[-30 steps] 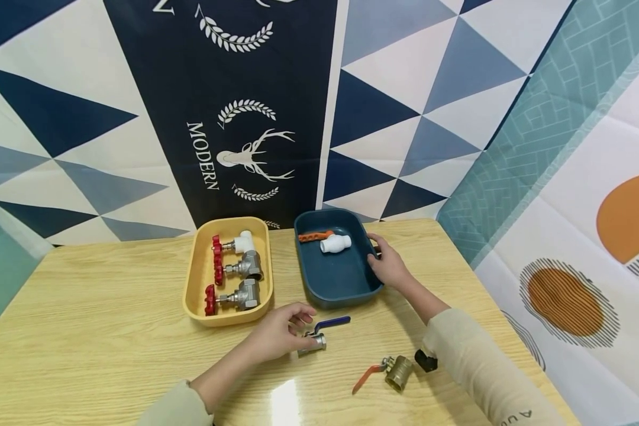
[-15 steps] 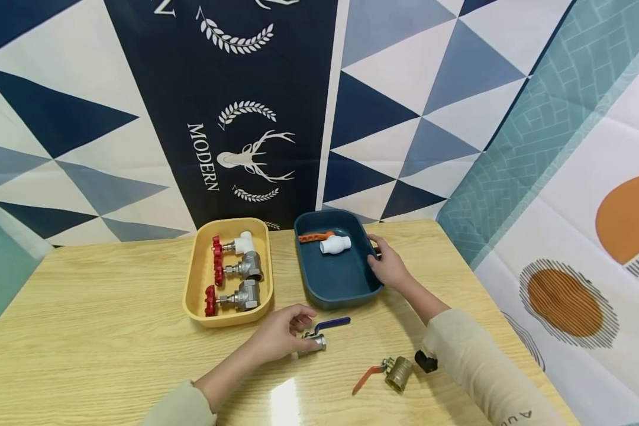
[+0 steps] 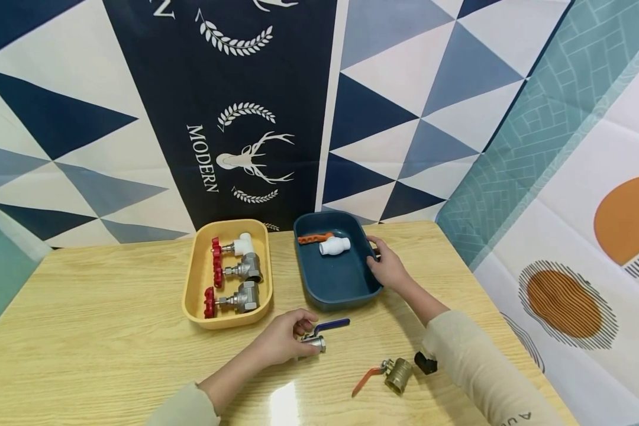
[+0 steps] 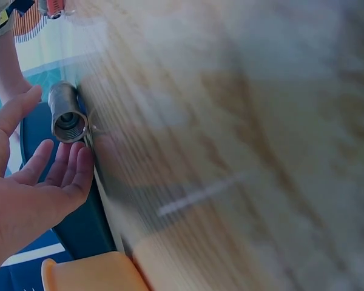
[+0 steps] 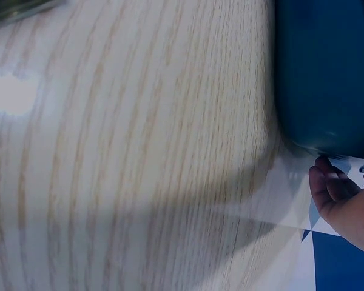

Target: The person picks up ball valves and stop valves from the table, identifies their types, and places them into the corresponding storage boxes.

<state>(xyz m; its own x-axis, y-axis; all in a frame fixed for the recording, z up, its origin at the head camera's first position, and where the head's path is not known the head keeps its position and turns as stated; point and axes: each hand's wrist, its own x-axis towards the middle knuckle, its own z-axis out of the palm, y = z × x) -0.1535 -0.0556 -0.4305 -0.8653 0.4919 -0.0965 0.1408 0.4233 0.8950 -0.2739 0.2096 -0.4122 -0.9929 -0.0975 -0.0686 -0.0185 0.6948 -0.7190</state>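
On the tabletop in front of the blue bin lies a steel ball valve [image 3: 316,342] with a blue lever [image 3: 332,325]. My left hand [image 3: 287,338] is at its left end, thumb in front of the body and fingers behind it. In the left wrist view, a gap separates the thumb from the fingers, and the valve's threaded mouth [image 4: 70,125] shows by the fingertips. My right hand [image 3: 389,264] grips the right wall of the blue bin [image 3: 341,284], thumb over the rim. Inside that bin are a white valve [image 3: 335,245] and its orange handle [image 3: 314,238].
Left of the blue bin stands a yellow bin [image 3: 191,296] holding several red-handwheel valves [image 3: 245,297]. A brass ball valve [image 3: 399,376] with a red lever lies near my right sleeve [image 3: 468,361]. A patterned wall covering [image 3: 255,71] rises behind the table.
My left hand has shifted slightly right and toward the steel valve, its thumb further along the body. The right hand stays on the blue bin.
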